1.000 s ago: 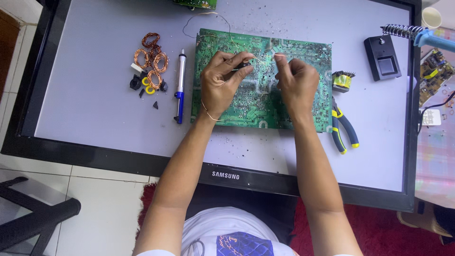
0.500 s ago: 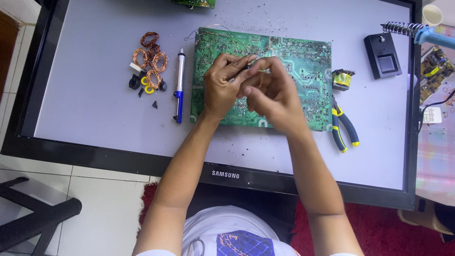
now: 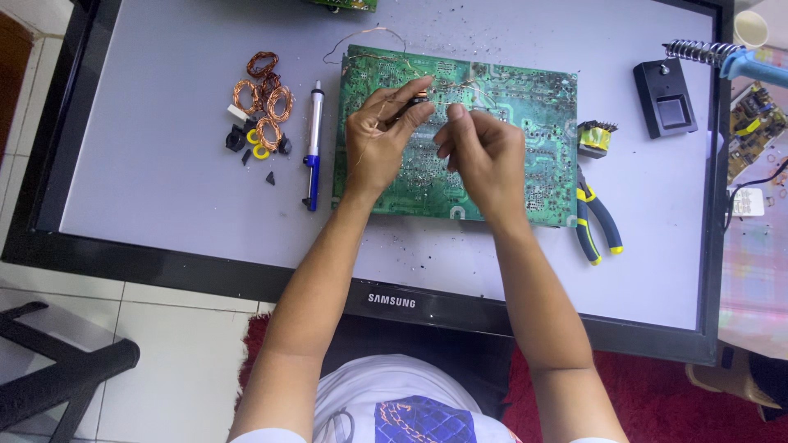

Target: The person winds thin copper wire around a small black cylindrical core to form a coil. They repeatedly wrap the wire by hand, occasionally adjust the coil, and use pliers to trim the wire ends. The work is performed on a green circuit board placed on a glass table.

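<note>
Hands over the green circuit board (image 3: 525,123), left hand (image 3: 379,139) and right hand (image 3: 484,156) both pinching thin copper wire (image 3: 460,89).

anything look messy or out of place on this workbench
Yes: the work surface is a flat-screen monitor lying face up, sprinkled with dark specks around the circuit board. Loose copper coils and small black parts are scattered at the left.

- A second ago my right hand (image 3: 484,156) lay spread on the green circuit board (image 3: 533,107), well right of my left hand (image 3: 379,139). Half a second ago it had swung in against the left. Now it sits just beside it, fingers curled into a pinch.
- My left hand has lifted a little and now pinches a small dark part (image 3: 417,98).
- A thin copper wire (image 3: 460,86) now arcs between both hands.
</note>
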